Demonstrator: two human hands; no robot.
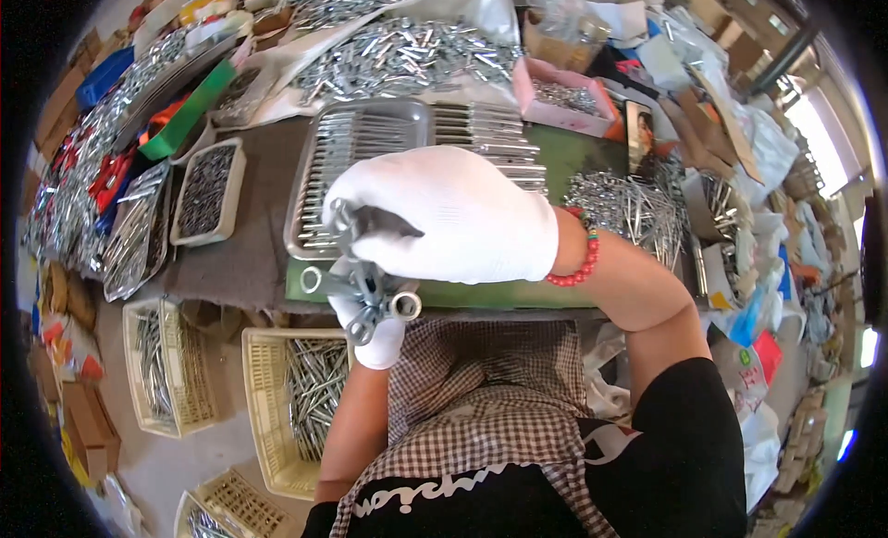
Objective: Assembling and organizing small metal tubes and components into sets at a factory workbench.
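Note:
My right hand (453,214), in a white glove, reaches across over the near part of a metal tray (421,122). Its thumb and fingers pinch a small shiny metal piece (343,221) with a rounded end. Just below, my gloved left hand (379,346) is mostly hidden behind a bunch of grey metal pieces with round, hollow ends (370,293) that it grips. Long slim metal rods (338,154) lie side by side in the tray. More rods (490,131) are lined up against its right side.
A white tub of small dark parts (208,191) stands on the left. Loose thin fasteners (629,205) are heaped at right, near a phone (638,136) and a pink box (564,98). Metal parts (407,57) pile up behind. Cream baskets (264,408) of rods sit below the table edge.

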